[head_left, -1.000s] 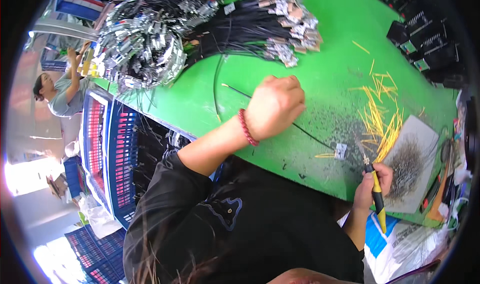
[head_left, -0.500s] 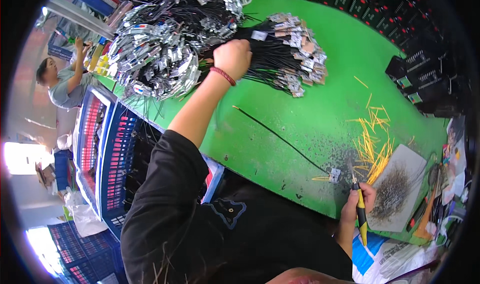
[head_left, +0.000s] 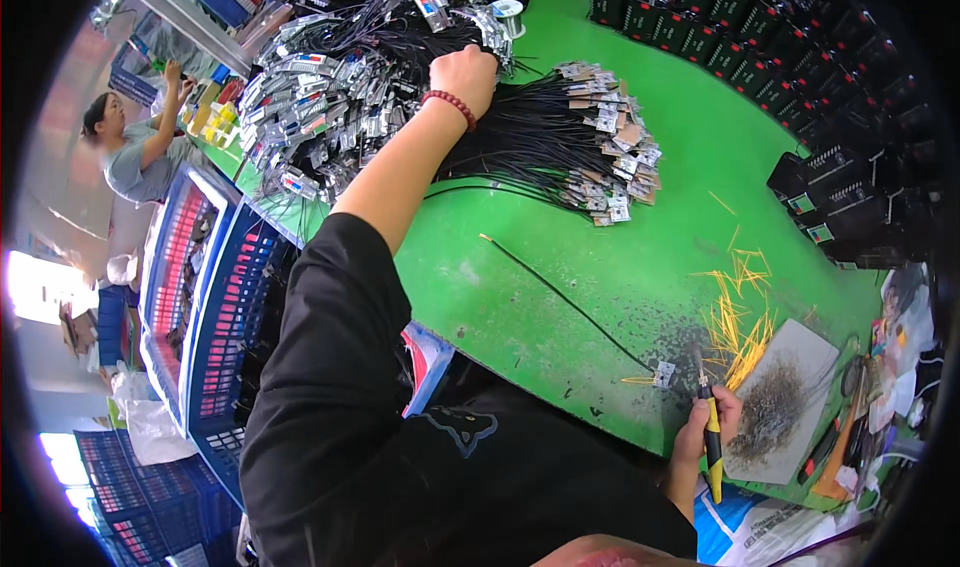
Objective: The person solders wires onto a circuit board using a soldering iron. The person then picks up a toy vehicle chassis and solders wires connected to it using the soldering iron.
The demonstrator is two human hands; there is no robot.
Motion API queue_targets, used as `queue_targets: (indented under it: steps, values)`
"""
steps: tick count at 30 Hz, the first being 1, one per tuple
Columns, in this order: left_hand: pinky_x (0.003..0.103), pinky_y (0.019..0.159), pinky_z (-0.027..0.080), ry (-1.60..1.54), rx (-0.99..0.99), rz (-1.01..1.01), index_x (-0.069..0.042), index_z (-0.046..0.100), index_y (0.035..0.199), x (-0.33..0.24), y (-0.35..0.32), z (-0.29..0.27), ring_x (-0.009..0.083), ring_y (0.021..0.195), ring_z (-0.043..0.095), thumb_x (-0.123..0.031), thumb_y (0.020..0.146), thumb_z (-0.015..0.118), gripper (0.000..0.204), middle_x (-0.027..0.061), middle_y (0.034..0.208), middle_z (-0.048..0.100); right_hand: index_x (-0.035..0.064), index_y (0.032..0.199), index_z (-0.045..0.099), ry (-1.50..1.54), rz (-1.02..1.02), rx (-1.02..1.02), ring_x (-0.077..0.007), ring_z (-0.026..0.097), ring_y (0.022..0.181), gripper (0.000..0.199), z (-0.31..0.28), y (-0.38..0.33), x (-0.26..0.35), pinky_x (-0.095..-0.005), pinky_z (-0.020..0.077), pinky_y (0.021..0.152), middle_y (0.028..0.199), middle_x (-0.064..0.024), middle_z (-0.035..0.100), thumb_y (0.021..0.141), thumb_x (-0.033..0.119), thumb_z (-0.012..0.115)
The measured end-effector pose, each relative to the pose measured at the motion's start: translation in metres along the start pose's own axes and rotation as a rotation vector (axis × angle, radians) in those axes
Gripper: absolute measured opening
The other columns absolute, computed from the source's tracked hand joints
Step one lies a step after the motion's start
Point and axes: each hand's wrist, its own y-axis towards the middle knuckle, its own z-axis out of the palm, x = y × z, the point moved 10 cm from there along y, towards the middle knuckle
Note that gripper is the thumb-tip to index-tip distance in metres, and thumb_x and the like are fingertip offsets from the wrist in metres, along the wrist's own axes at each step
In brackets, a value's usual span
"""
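My left hand (head_left: 464,79) reaches far over the table to where silver-ended parts and black cables meet. Its fingers are curled closed, and what they grip is hidden. Below lies a bundle of black cables (head_left: 520,132) with small pale boards at their right ends. The pile of silver-wrapped ends (head_left: 330,107) spreads to the left. My right hand (head_left: 706,425) is closed around a soldering iron (head_left: 713,437) with a yellow and black handle, its tip pointing away from me. Beside the tip, a small board (head_left: 663,374) lies joined to a single black cable (head_left: 570,303).
Thin yellow sticks (head_left: 735,332) are scattered near a grey, soot-stained plate (head_left: 785,407). Black cased units (head_left: 720,27) line the far right. A wire spool (head_left: 508,15) stands behind the pile. Blue crates (head_left: 228,337) sit left of the table (head_left: 450,292), and another person (head_left: 140,152) works farther off.
My left hand has moved farther away over the cables, toward the wire spool. The whole view has shifted slightly. My right hand still holds the soldering iron near the small board.
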Motion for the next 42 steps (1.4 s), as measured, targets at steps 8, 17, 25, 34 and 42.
queue_targets:
  steps: [8, 17, 25, 34, 42]
  values:
    - [0.023, 0.059, 0.04, -1.195, 0.197, 0.092, -0.001, 0.061, 0.087, -0.016, -0.095, -0.068, 0.0068, 0.064, 0.048, -0.013, 0.087, 0.058, 0.013, -0.001, 0.071, 0.057, -0.0007, 0.111, 0.054, 0.033, -0.072, -0.004, -0.012, 0.054, 0.069, 0.032, 0.001, -0.001, 0.01, -0.0241, 0.046, 0.064, 0.089, -0.0073, 0.058, 0.085, 0.017, 0.062]
    - [0.028, 0.064, 0.04, -2.449, 0.886, 0.398, -0.001, 0.053, 0.106, -0.152, -0.169, -0.133, 0.0158, 0.071, 0.047, -0.028, 0.095, 0.058, 0.03, 0.01, 0.083, 0.053, -0.0003, 0.111, 0.054, 0.14, -0.32, 0.25, -0.0167, 0.063, 0.06, 0.023, 0.023, 0.058, 0.118, -0.0268, 0.0513, 0.056, 0.072, -0.0143, 0.064, 0.09, 0.005, 0.061]
    - [0.024, 0.061, 0.041, -2.24, 1.279, 0.455, 0.001, 0.053, 0.107, -0.24, -0.207, -0.169, 0.0122, 0.072, 0.051, -0.031, 0.093, 0.061, 0.036, 0.0058, 0.084, 0.056, 0.0057, 0.108, 0.057, 0.389, -0.556, 0.262, -0.0129, 0.067, 0.077, 0.043, 0.067, 0.089, 0.213, -0.0238, 0.0534, 0.065, 0.098, -0.0074, 0.065, 0.071, -0.01, 0.074]
    - [0.03, 0.06, 0.05, -1.274, -0.023, 0.616, 0.001, 0.062, 0.104, -0.229, -0.174, -0.199, 0.021, 0.068, 0.064, -0.002, 0.075, 0.072, 0.031, 0.0112, 0.079, 0.063, 0.0143, 0.102, 0.063, -0.106, -0.853, 0.083, -0.0185, 0.061, 0.058, 0.031, 0.059, 0.092, 0.213, -0.0298, 0.0443, 0.05, 0.069, -0.0017, 0.06, 0.075, -0.001, 0.064]
    - [0.024, 0.05, 0.043, -1.506, 0.341, 0.378, 0.002, 0.06, 0.097, -0.228, -0.151, -0.138, 0.0059, 0.058, 0.053, -0.015, 0.087, 0.064, 0.02, 0.0011, 0.071, 0.058, 0.0129, 0.11, 0.06, 0.114, -0.497, 0.11, -0.0061, 0.056, 0.058, 0.032, 0.05, 0.107, 0.169, -0.0224, 0.0436, 0.052, 0.068, 0.0005, 0.055, 0.083, -0.003, 0.059]
